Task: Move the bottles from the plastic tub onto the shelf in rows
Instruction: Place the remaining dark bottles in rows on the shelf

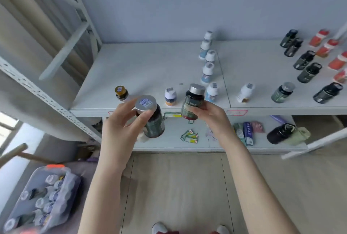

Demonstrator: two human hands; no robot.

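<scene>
Holding two dark, silver-capped bottles in the air just before the shelf's (140, 68) front edge, the person looks roughly midway through. The left bottle (152, 121) leans, cap toward the camera and base toward the lower board; the left hand (120, 126) grips it, fingers curled round cap and shoulder. The right bottle (191, 102) stands nearly upright, cap up, its lower body clasped in the right hand (212, 117). White bottles (208, 60), black bottles (308, 60) and red bottles (328, 49) already run in rows from front edge to back. A lone green bottle (282, 92) near the front edge probably starts this pair's row. The plastic tub (74, 185) holds many more.
</scene>
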